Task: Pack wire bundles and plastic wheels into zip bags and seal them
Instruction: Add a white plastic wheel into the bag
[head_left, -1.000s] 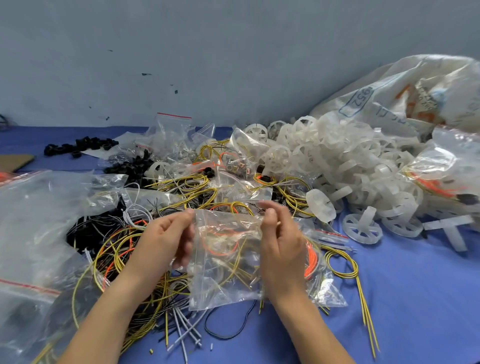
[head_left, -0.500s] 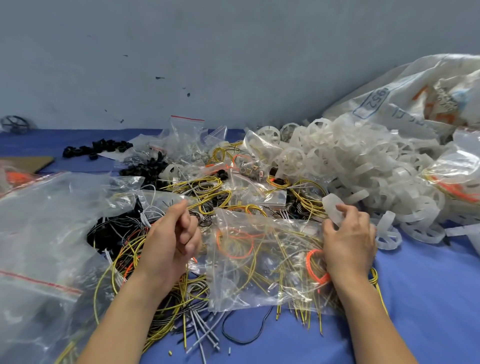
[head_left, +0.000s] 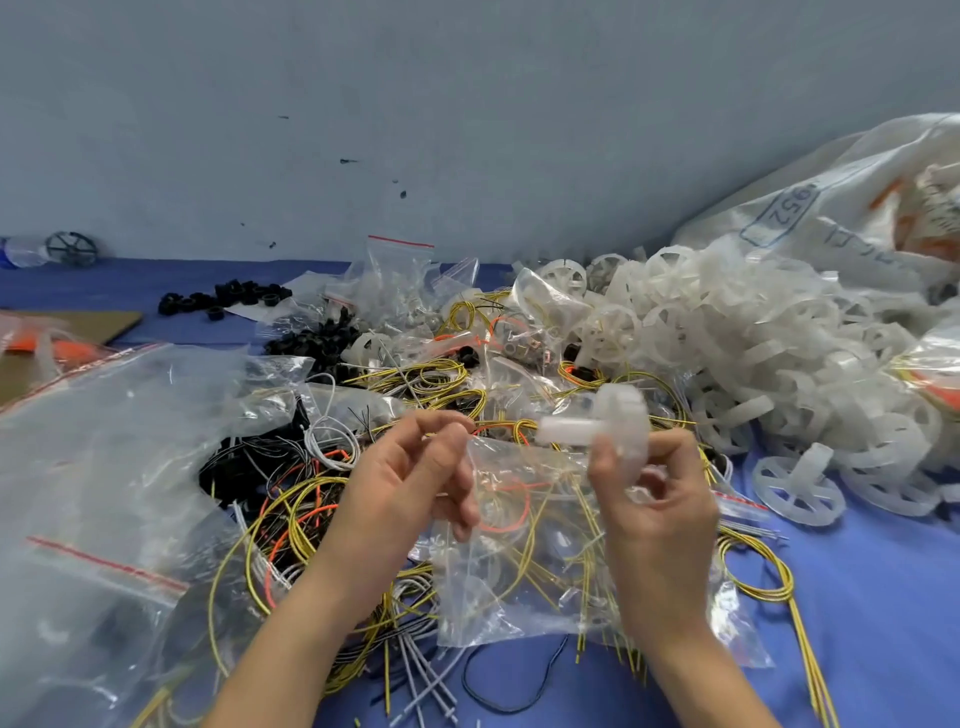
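My left hand pinches the top edge of a clear zip bag that holds yellow and orange wire loops. My right hand grips a translucent white plastic wheel by its rim, its axle stub pointing left, just above the bag's mouth. The bag hangs between both hands over a tangle of loose yellow, orange, black and grey wires on the blue table. A big heap of white wheels lies at the right.
Large clear zip bags cover the left side. Small black parts and empty red-striped bags lie farther back. A big white sack leans against the grey wall at right. Cardboard sits at far left.
My right hand reached right to the wheel heap, took one white wheel and brought it back above the bag. My left hand kept hold of the bag's top edge.
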